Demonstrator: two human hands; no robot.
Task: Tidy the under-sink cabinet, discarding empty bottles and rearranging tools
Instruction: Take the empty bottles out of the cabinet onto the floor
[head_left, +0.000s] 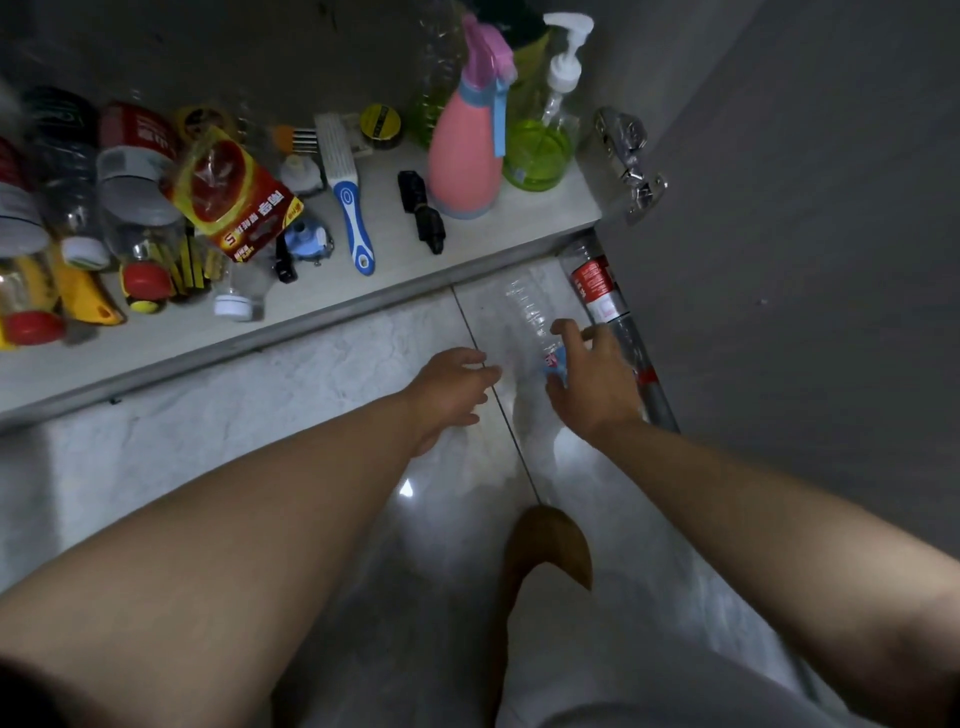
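Lying on floor: clear bottle (524, 312) (blue label), beside red-label bottle (602, 291) along cabinet door (805, 234).
Right hand (592, 379): fingers spread over the clear bottle, grip uncertain.
Left hand (452, 395): unclenched, empty, just beside.
Cabinet shelf (493, 228): pink spray bottle (467, 150), blue-handled brush (348, 192).

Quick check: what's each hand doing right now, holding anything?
Left hand: open, empty, above the floor.
Right hand: open, fingers spread over the clear bottle, no grip closed yet.
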